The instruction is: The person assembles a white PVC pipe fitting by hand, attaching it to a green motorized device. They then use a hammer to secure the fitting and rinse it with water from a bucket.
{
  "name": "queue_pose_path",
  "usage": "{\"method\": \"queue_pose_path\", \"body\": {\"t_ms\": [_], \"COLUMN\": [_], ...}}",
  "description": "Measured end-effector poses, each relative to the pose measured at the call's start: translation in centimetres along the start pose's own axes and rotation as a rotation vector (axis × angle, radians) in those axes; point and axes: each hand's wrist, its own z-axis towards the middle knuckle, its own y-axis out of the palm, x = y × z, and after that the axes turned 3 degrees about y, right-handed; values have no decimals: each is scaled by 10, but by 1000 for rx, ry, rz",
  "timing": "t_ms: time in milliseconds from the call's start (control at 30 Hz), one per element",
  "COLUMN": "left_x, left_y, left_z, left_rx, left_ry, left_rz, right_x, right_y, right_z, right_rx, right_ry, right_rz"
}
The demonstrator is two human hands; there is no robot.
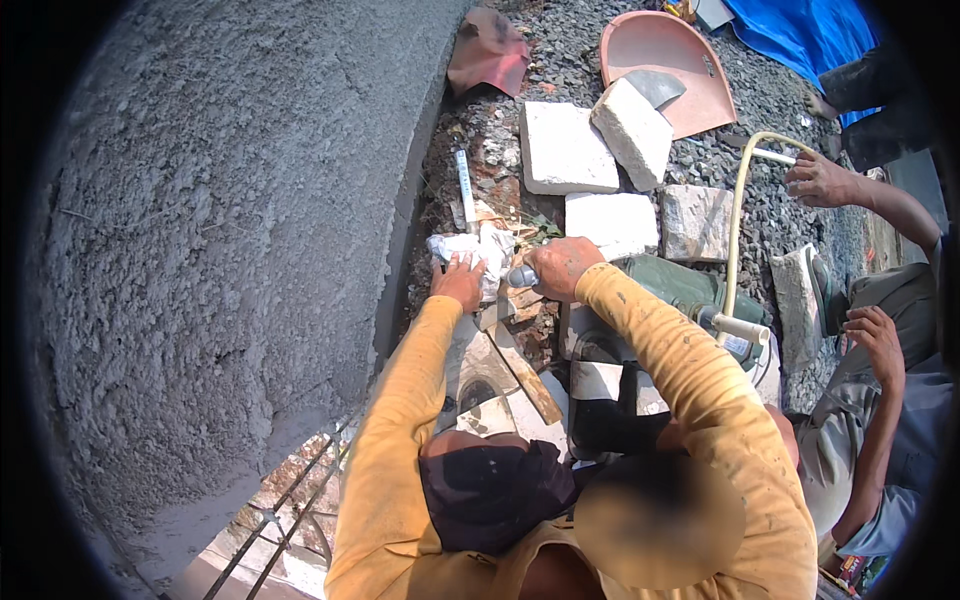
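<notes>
My left hand (459,283) is pressed over a crumpled white bundle, cloth or plastic (490,246), its fingers bent onto the near edge. A white pipe with printing (465,185) sticks out beyond that bundle, toward the far side. Just to the right, my right hand (565,268) is closed round a short grey object with a rounded end (521,276); the rest of it is hidden in the fist. Wood scraps (524,376) and dry stalks (522,222) lie around and below the bundle.
A rough cement wall (230,200) rises on the left. White stone blocks (568,148), a pink pan (668,60) and gravel lie beyond. At right, a green machine (670,282) carries a yellowish hose (738,210); a co-worker's hand (820,182) is near that hose. Rebar (285,530) crosses lower left.
</notes>
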Motion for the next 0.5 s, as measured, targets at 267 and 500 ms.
{"method": "queue_pose_path", "body": {"t_ms": [267,500], "left_x": [-11,-24], "left_y": [18,13], "left_z": [-4,-19], "left_rx": [35,61], "left_ry": [-54,-38], "left_rz": [-59,-71], "right_x": [1,11], "right_y": [-86,-179], "right_z": [-52,-125], "right_rx": [52,716], "right_ry": [-121,-393], "right_rz": [12,-2]}}
